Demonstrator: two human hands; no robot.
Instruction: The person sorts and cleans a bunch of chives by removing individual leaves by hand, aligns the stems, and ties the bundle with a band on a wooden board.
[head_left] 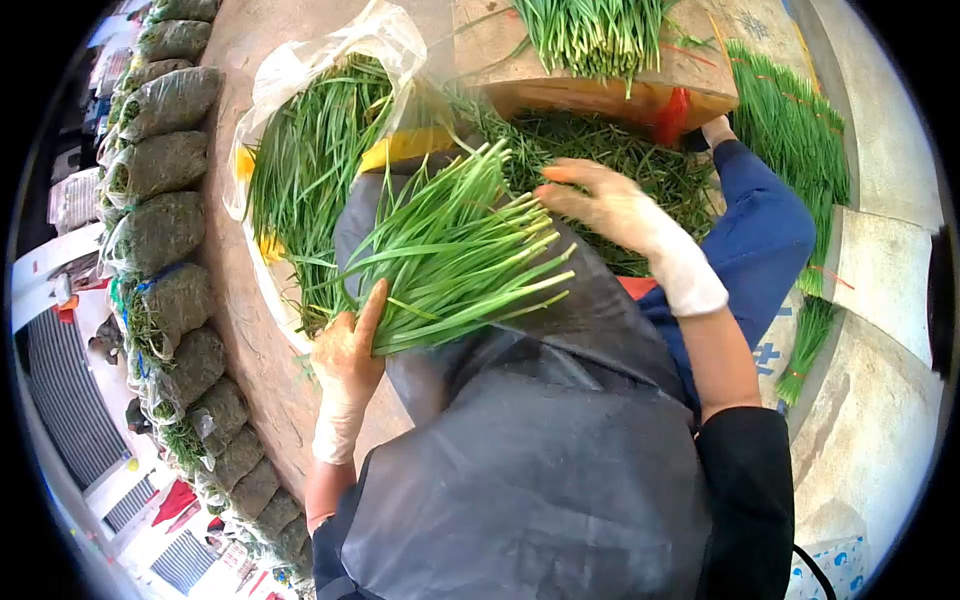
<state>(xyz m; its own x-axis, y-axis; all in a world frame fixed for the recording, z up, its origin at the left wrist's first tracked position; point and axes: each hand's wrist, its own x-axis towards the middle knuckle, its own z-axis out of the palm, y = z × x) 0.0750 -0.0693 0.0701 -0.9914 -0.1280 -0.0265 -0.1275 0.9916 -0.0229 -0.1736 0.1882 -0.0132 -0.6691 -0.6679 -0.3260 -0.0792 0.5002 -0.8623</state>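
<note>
Step in hand, as I judge it from the head view: working through a loose bunch of green stalks at its cut-stem end. The bunch lies across the lap, over the dark apron, leaves to the left, pale ends fanned unevenly to the right.

Left hand: closed on the leafy side, thumb over the top, other fingers largely hidden. Right hand: gloved, blurred, fingers reaching out beside the upper stem ends; I cannot tell whether they pinch a stalk or only hover.

Next move, my estimate: it calls for a firm left grip and a light right touch, since the stems are loose and could slide apart.

Surroundings: an open plastic bag of leaves stands close on the left. Ahead, a wooden block bears another bunch; its edge limits forward reach. Loose trimmings lie below it, bundles to the right, and filled sacks far left.
</note>
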